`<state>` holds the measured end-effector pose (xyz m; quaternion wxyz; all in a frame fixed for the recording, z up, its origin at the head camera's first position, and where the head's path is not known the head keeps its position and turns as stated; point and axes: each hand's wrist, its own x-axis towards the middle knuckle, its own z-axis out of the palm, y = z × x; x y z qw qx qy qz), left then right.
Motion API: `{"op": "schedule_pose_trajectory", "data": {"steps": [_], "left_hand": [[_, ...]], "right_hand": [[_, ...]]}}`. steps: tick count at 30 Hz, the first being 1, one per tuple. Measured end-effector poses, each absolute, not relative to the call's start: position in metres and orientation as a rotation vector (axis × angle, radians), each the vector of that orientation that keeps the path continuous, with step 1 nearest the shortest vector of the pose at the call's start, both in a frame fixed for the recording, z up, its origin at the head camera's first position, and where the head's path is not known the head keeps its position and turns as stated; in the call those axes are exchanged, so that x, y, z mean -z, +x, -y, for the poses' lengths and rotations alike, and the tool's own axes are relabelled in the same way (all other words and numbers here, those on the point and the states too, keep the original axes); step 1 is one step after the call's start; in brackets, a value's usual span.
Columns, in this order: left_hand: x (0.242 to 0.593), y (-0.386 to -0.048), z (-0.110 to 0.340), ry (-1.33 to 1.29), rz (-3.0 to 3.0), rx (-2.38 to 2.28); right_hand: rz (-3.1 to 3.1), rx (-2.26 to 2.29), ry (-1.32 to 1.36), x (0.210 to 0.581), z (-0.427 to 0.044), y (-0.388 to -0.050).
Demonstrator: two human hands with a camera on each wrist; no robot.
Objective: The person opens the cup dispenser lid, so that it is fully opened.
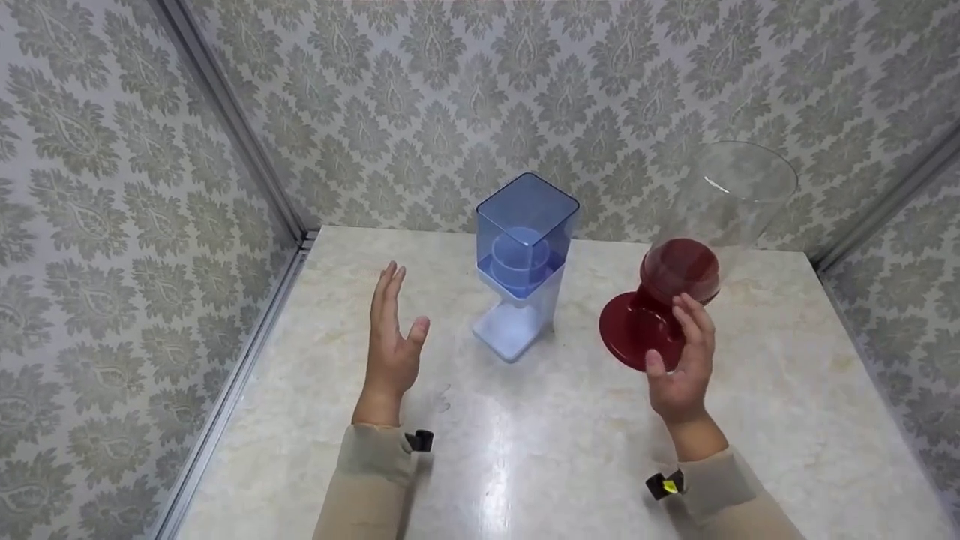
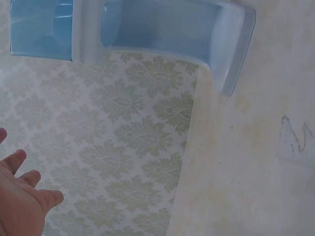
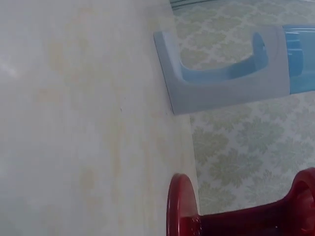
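Observation:
My left hand [image 1: 394, 349] is held up over the left of the table, fingers straight and thumb apart, holding nothing. Part of it, the fingers spread [image 2: 24, 206], shows in the left wrist view. To its right stands a dispenser with a see-through blue square container [image 1: 529, 217] on a white C-shaped stand [image 1: 510, 334]. My right hand [image 1: 684, 367], fingers lightly bent, overlaps the red stand [image 1: 626, 330] of a second dispenser topped by a clear cylinder [image 1: 739, 191]; no grip shows, and contact is hard to judge. The right wrist view shows the red stand [image 3: 182, 206] but no hand.
Both dispensers stand on a pale marbled table [image 1: 570, 442]. Behind it is a patterned wall [image 1: 420, 112], with further patterned panels at the left and right. A metal rail [image 1: 247, 360] runs along the left edge.

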<state>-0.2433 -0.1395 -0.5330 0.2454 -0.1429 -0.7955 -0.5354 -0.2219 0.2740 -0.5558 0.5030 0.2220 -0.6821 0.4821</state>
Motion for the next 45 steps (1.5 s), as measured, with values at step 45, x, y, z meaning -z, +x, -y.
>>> {"op": "schedule_pose_trajectory", "data": {"steps": [45], "left_hand": [[0.539, -0.3, 0.059, -0.424, 2.136, 1.828]], "right_hand": [[2.187, -1.874, 0.332, 0.56, -0.178, -0.307]]}}
